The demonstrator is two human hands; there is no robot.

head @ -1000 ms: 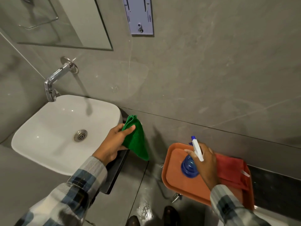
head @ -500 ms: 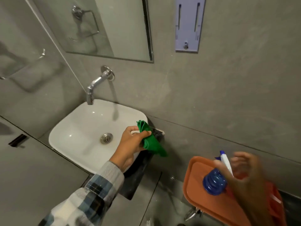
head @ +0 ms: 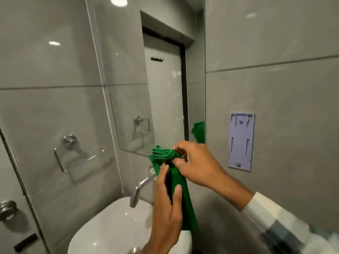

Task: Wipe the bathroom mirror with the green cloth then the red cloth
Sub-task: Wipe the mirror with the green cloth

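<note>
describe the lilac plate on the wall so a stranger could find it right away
Start at the tall frameless wall mirror above the white basin. Go right, across the grey tiled wall, to a flat pale lilac rectangular plastic plate. It alone is coloured and slotted; the other wall fittings are chrome.

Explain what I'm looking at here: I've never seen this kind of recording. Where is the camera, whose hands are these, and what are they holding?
The camera sits on a person's head, looking forward and down; there is no machine. Both bare hands hold one green cloth in front of the wall mirror: the left hand grips its lower part, the right hand pinches the bunched top. Below are a white sink and a metal tap. The cloth is not on the glass yet. No red cloth is in view.
</note>
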